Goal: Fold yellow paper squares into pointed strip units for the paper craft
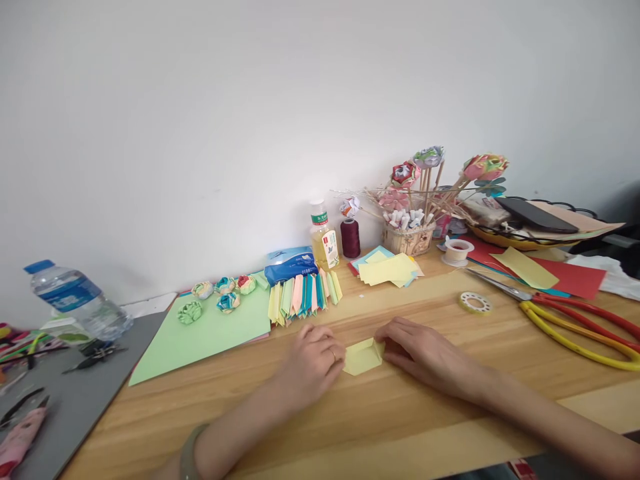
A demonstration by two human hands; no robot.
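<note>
The yellow paper (363, 357), midway between the surface's (360, 433) front and back edges, appeared only partly folded, while folded strips (303, 297) were ranked and loose yellow sheets (387, 270) were left flat toward the back edge. Its left end was covered by the curled left hand (317, 360); its right was pinched in the right hand's (425, 350) narrow grip, both wrists being held low.
</note>
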